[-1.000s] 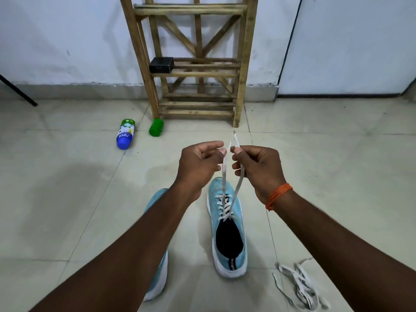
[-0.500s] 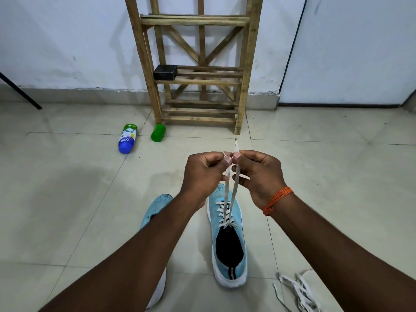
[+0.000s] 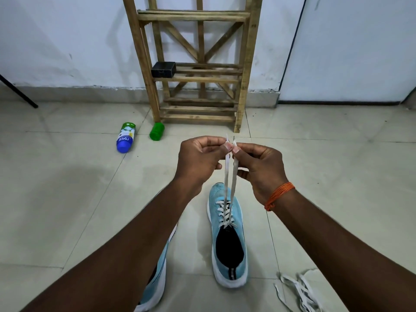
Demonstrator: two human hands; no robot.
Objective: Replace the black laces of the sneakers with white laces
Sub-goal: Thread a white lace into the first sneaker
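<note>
A light blue sneaker [image 3: 228, 242] stands on the tiled floor, toe pointing away, with a white lace [image 3: 225, 212] threaded through its eyelets. Both lace ends rise taut and side by side from the shoe. My left hand [image 3: 199, 161] pinches one end near its tip. My right hand [image 3: 261, 170], with an orange thread on the wrist, pinches the other end. The two tips stand level just above my fingers. A second light blue sneaker [image 3: 157, 282] lies to the left, mostly hidden under my left forearm.
A loose white lace [image 3: 299, 291] lies in a heap at the bottom right. A wooden rack [image 3: 195, 64] with a small black box [image 3: 163, 69] stands against the wall. A blue and green bottle [image 3: 125, 137] and a green cap [image 3: 157, 131] lie on the floor.
My hands have drawn closer together and lifted slightly, bringing the two lace ends parallel with their tips level. The view has tilted a little so the shoes sit lower.
</note>
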